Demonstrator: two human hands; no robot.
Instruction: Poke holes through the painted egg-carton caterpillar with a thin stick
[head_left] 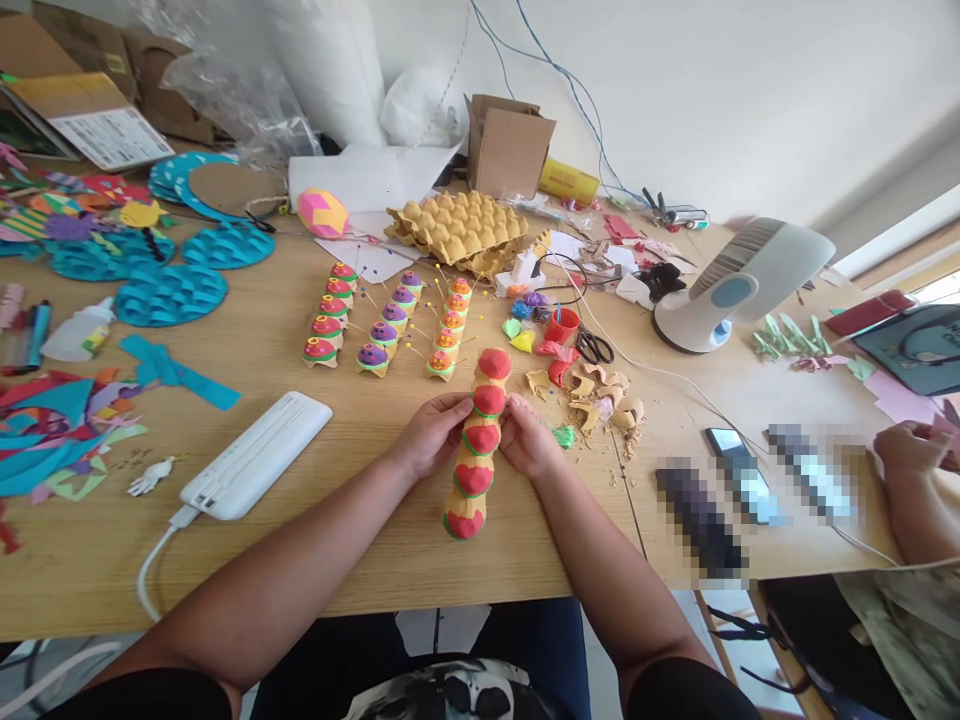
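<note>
Between my two hands is a strip of egg carton [478, 480], its row of bumps capped in red with green edging. My left hand [435, 432] grips its left side near the far end. On the opposite side, my right hand [528, 440] holds it with closed fingers. The strip's near end hangs free above the wooden table. Beyond it stand three decorated carton strips: a red one [328, 318], a purple one [390, 325] and an orange one [451, 330], with pins stuck in them. Torn carton scraps [589, 395] lie right of my right hand.
A white power bank [255, 455] with a cable lies left. Behind are egg trays [461, 225] and a cardboard box [510, 145]. Black scissors [595, 347], a red cup [562, 325] and a fan [739, 285] are right. Another person's hand [911, 447] rests at the far right.
</note>
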